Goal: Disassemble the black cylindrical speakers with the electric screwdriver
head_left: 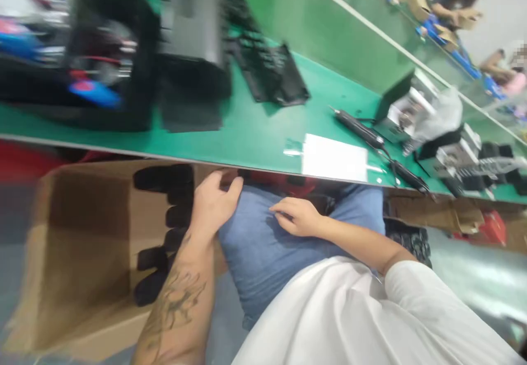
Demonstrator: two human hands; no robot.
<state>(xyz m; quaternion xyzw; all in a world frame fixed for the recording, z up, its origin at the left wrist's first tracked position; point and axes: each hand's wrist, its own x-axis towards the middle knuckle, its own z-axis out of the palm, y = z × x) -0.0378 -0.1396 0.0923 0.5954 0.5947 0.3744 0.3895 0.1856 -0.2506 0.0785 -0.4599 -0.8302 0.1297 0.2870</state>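
Left hand [216, 200]: near carton; fingertips blurred, can't tell if pinching
Right hand [298, 217]: fingers spread over jeans [255, 250]
Carton [86, 250]: likely light, stiff; hold by rim

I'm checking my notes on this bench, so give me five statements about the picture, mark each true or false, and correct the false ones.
1. The right hand is over the blue jeans. True.
2. The left hand lies on the white sheet. False: it is near the front edge of the green table, apart from the sheet.
3. The black pen-shaped tool lies on the table. True.
4. The large cardboard box stands on the table. False: it is below the tabletop, at the left.
5. The white sheet is on the table. True.
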